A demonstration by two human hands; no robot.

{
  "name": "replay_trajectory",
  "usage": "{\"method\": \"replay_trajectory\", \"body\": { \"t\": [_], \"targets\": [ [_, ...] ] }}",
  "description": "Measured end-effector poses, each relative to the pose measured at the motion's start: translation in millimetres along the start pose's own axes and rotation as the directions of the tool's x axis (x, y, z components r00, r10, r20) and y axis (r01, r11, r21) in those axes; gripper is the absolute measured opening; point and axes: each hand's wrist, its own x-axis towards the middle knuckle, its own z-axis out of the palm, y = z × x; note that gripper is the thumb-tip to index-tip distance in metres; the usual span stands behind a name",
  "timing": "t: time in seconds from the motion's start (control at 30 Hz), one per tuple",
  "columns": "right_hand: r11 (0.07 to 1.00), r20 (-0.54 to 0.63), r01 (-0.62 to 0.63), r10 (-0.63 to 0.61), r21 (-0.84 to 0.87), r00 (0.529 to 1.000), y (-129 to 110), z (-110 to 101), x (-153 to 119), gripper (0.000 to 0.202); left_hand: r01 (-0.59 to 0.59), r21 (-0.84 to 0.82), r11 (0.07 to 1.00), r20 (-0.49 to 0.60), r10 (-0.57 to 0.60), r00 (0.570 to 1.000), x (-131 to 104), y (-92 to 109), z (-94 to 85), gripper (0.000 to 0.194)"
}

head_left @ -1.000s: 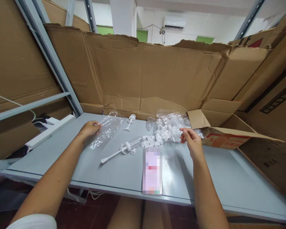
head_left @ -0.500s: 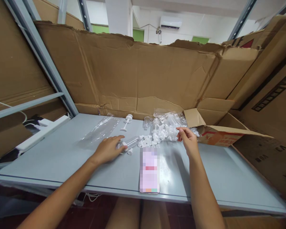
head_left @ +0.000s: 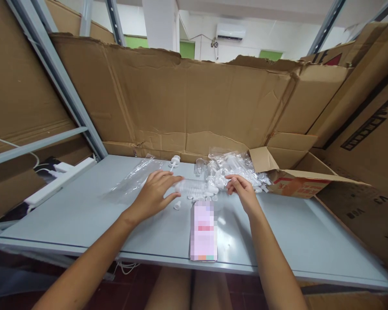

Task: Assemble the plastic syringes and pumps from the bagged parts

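Near the middle of the grey table, my left hand (head_left: pixel 158 189) has its thumb and fingers at either side of one end of a clear ribbed plastic tube (head_left: pixel 194 186). The tube is smeared by motion and lies over small white plastic caps (head_left: pixel 198 199). To its right my right hand (head_left: pixel 243 190) is closed, thumb and forefinger pinched beside white parts; what they hold, if anything, I cannot make out. A single white cap (head_left: pixel 177 206) lies below my left thumb. Behind the left fingers stands a white plunger-like piece (head_left: pixel 174 161), partly hidden.
A phone (head_left: pixel 203 232) with a blurred screen lies in front. Clear bags (head_left: pixel 234 161) of plastic parts and an upright clear cup (head_left: pixel 199 166) stand behind. An opened carton (head_left: pixel 297 185) is at right, a flat plastic bag (head_left: pixel 132 176) and power strip (head_left: pixel 61 183) at left.
My left hand has shifted right and up with the clear tube, which now covers part of the cap pile. My right hand has moved left, closer to the tube's far end.
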Motion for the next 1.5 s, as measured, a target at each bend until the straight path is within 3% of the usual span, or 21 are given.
{"method": "replay_trajectory", "body": {
  "t": [0.07, 0.2, 0.27, 0.37, 0.47, 0.57, 0.63, 0.73, 0.83, 0.9, 0.97, 1.03, 1.13, 1.2, 1.27, 1.37, 1.43, 1.5],
  "targets": [
    [0.985, 0.166, -0.128, 0.107, 0.118, 0.980, 0, 7, -3, 0.041, -0.155, 0.010, 0.988, -0.029, 0.155, 0.987, 11, 12, -4.1, 0.035],
    [0.899, 0.518, -0.399, 0.258, 0.182, 0.816, 2, 20, -11, 0.059, -0.347, 0.114, 0.931, -0.048, 0.354, 0.934, 32, 31, -0.2, 0.040],
    [0.880, 0.588, -0.437, 0.257, 0.186, 0.767, 4, 24, -14, 0.059, -0.393, 0.153, 0.907, -0.061, 0.406, 0.912, 41, 36, 6.6, 0.045],
    [0.884, 0.548, -0.407, 0.227, 0.231, 0.805, 4, 25, -16, 0.052, -0.352, 0.152, 0.924, -0.153, 0.374, 0.915, 50, 41, 19.3, 0.048],
    [0.895, 0.397, -0.309, 0.169, 0.321, 0.902, 3, 24, -14, 0.040, -0.165, 0.020, 0.986, -0.273, 0.164, 0.948, 54, 45, 32.5, 0.041],
    [0.908, 0.221, -0.155, 0.072, 0.388, 0.973, 3, 23, -11, 0.031, 0.009, -0.264, 0.964, -0.203, -0.064, 0.977, 54, 48, 47.1, 0.031],
    [0.908, 0.134, -0.087, 0.035, 0.410, 0.990, 5, 24, -9, 0.032, 0.096, -0.479, 0.873, -0.090, -0.158, 0.983, 52, 48, 58.6, 0.028],
    [0.898, 0.046, -0.066, 0.051, 0.435, 0.998, 9, 28, -8, 0.034, 0.210, -0.742, 0.636, 0.058, -0.251, 0.966, 48, 48, 77.0, 0.032],
    [0.902, 0.014, -0.078, 0.080, 0.424, 0.997, 12, 35, -9, 0.033, 0.280, -0.829, 0.484, 0.134, -0.315, 0.940, 42, 47, 90.1, 0.034],
    [0.905, 0.015, -0.078, 0.079, 0.419, 0.997, 13, 40, -11, 0.034, 0.294, -0.816, 0.499, 0.132, -0.334, 0.933, 38, 45, 93.5, 0.033],
    [0.903, 0.042, -0.078, 0.067, 0.422, 0.997, 12, 44, -13, 0.038, 0.277, -0.760, 0.589, 0.085, -0.332, 0.939, 33, 43, 93.2, 0.033],
    [0.901, 0.091, -0.091, 0.058, 0.425, 0.994, 11, 47, -16, 0.041, 0.198, -0.647, 0.737, -0.033, -0.285, 0.958, 29, 39, 90.9, 0.034],
    [0.904, 0.146, -0.124, 0.070, 0.410, 0.987, 12, 52, -19, 0.041, -0.012, -0.399, 0.917, -0.273, -0.106, 0.956, 25, 29, 87.2, 0.036],
    [0.911, 0.155, -0.137, 0.082, 0.388, 0.984, 13, 55, -21, 0.040, -0.101, -0.264, 0.959, -0.381, -0.008, 0.925, 23, 22, 85.2, 0.036],
    [0.922, 0.157, -0.137, 0.085, 0.361, 0.984, 15, 59, -23, 0.037, -0.090, -0.210, 0.974, -0.436, -0.011, 0.900, 22, 18, 83.7, 0.036],
    [0.940, 0.146, -0.115, 0.071, 0.322, 0.987, 17, 62, -25, 0.033, 0.019, -0.284, 0.959, -0.422, -0.143, 0.895, 21, 20, 82.4, 0.037],
    [0.959, 0.123, -0.075, 0.043, 0.274, 0.991, 17, 60, -26, 0.033, 0.112, -0.403, 0.908, -0.334, -0.259, 0.906, 22, 26, 82.3, 0.038],
    [0.985, 0.115, -0.011, -0.009, 0.174, 0.993, 14, 54, -26, 0.033, 0.238, -0.558, 0.795, -0.189, -0.401, 0.897, 23, 32, 83.0, 0.040]
  ]
}}
